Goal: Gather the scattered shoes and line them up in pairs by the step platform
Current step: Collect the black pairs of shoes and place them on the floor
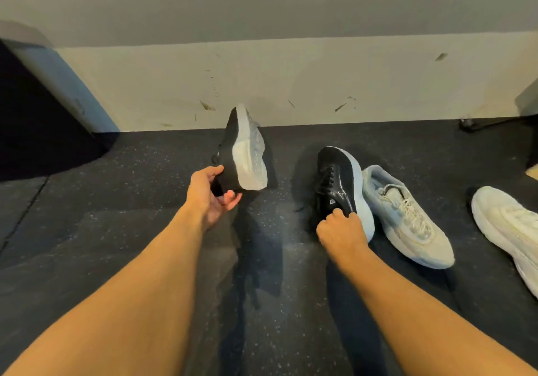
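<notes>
My left hand (210, 196) grips the heel of a black shoe with a white sole (247, 154), tipped on its side with the sole facing right, its toe toward the wall. My right hand (343, 227) is closed on the heel of the second black shoe (337, 180), which stands upright on the dark floor. Right beside that one, touching it, lies a cream-white sneaker (407, 218). Another cream-white sneaker (506, 227) lies further right, cut off by the frame edge. The dark step platform (43, 105) stands at the far left against the wall.
A cream baseboard wall (291, 84) runs across just behind the shoes. The floor is dark speckled rubber matting (145, 172) with a seam at the left. A dark stand or cable foot (471, 125) sits at the wall on the far right.
</notes>
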Action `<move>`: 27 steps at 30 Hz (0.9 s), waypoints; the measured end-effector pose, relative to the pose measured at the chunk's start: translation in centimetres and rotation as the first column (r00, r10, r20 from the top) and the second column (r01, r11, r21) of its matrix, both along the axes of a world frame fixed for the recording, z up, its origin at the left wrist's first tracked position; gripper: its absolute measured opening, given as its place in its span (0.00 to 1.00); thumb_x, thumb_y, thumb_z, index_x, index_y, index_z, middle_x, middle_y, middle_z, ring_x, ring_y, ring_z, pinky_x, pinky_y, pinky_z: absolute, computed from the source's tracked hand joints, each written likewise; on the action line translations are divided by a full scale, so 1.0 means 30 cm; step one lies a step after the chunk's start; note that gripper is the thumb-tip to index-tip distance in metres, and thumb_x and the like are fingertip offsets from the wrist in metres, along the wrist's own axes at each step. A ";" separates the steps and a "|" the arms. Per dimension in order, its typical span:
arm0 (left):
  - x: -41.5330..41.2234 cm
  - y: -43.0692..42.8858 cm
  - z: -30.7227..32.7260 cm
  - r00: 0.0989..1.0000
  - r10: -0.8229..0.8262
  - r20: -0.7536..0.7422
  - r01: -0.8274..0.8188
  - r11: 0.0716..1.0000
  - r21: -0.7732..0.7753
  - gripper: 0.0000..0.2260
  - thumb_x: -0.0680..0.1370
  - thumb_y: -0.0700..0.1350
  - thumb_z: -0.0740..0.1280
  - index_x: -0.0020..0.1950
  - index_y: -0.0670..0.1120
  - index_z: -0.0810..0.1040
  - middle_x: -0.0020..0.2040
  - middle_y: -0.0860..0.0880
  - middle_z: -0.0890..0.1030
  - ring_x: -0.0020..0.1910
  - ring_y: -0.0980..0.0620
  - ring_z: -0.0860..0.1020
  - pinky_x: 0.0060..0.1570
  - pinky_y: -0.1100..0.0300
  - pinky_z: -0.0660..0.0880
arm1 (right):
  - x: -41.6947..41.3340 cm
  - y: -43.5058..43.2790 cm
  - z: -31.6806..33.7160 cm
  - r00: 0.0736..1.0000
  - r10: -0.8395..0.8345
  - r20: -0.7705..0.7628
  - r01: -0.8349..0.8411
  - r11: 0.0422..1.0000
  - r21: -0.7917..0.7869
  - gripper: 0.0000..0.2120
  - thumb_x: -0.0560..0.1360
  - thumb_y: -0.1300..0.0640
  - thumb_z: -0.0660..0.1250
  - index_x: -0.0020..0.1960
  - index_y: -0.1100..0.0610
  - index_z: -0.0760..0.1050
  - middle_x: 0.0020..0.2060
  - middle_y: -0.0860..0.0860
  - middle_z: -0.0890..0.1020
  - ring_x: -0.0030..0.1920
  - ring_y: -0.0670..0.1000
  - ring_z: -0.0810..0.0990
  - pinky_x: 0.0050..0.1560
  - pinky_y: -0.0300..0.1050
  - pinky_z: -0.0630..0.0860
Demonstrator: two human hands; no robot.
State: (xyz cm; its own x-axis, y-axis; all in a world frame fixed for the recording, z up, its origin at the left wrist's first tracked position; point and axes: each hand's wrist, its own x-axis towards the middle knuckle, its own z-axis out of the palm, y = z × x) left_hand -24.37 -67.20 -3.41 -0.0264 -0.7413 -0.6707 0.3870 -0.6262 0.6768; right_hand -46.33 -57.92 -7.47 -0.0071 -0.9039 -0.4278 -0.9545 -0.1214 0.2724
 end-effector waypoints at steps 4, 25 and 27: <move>-0.043 -0.001 0.031 0.948 -0.002 0.319 0.057 0.985 -0.165 0.06 0.77 0.44 0.68 0.44 0.43 0.76 0.51 0.43 0.80 0.31 0.43 0.83 0.28 0.57 0.77 | 0.075 -0.138 0.150 0.776 -0.177 0.605 0.298 0.949 -0.105 0.14 0.78 0.59 0.60 0.63 0.58 0.70 0.61 0.56 0.75 0.62 0.59 0.70 0.50 0.50 0.68; -0.124 0.133 0.659 0.076 -0.464 0.882 0.761 0.599 0.249 0.05 0.76 0.44 0.68 0.51 0.48 0.76 0.39 0.48 0.78 0.28 0.51 0.82 0.36 0.55 0.82 | 0.118 -0.007 0.813 0.443 -0.136 0.886 0.479 0.871 -0.106 0.09 0.67 0.49 0.73 0.36 0.47 0.72 0.35 0.43 0.77 0.37 0.43 0.74 0.34 0.40 0.69; -0.149 0.170 0.870 0.015 -0.525 0.851 0.831 0.480 0.282 0.01 0.76 0.43 0.67 0.46 0.48 0.76 0.39 0.46 0.79 0.28 0.51 0.80 0.31 0.58 0.80 | 0.096 0.062 1.029 0.473 -0.137 0.870 0.454 0.885 -0.107 0.07 0.67 0.50 0.73 0.37 0.49 0.75 0.37 0.46 0.80 0.40 0.48 0.77 0.39 0.45 0.74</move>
State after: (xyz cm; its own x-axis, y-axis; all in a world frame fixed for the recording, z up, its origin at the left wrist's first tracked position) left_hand -28.83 -62.09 22.70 -0.2426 -0.8132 -0.5291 -0.8912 -0.0286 0.4526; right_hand -43.46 -56.05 23.39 -0.0907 -0.9892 -0.1149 -0.7123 0.1451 -0.6867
